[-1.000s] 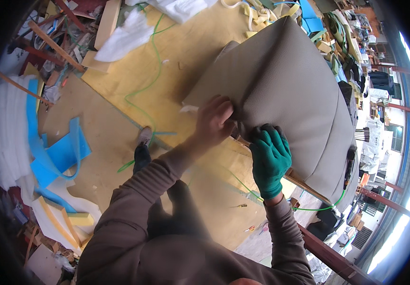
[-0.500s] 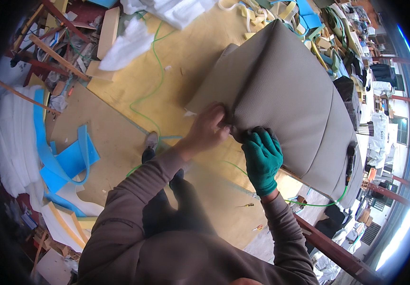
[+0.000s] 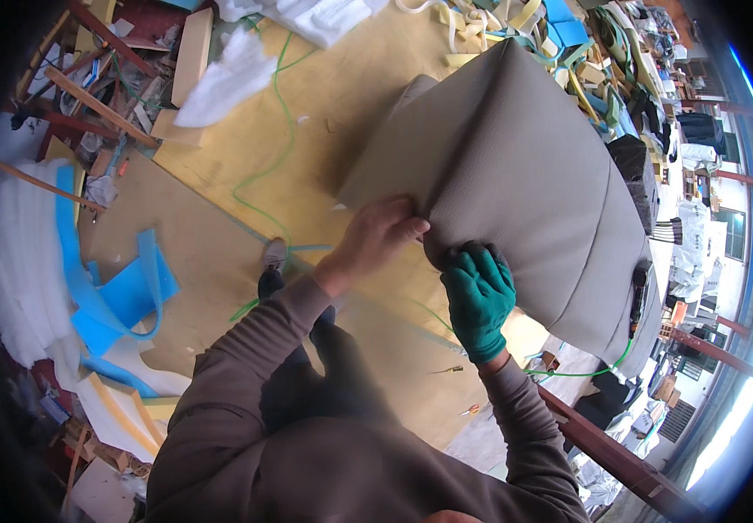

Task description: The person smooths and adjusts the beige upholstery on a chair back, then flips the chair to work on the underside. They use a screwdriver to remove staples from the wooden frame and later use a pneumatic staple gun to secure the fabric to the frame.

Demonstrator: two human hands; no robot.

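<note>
Before me, a yellow surface (image 3: 220, 166) lies beneath a grey padded piece (image 3: 533, 179), its near corner (image 3: 440, 228) within both hands' reach. The green-gloved right hand (image 3: 479, 292), fingers curled, grips just beside that corner; the bare left hand (image 3: 381, 237), nearly closed, pinches it, apparently to hold it taut.

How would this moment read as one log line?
left hand: bare, touching grey cover near corner | right hand: green-gloved, gripping cover's edge | nearby: blue foam, green hose
</note>
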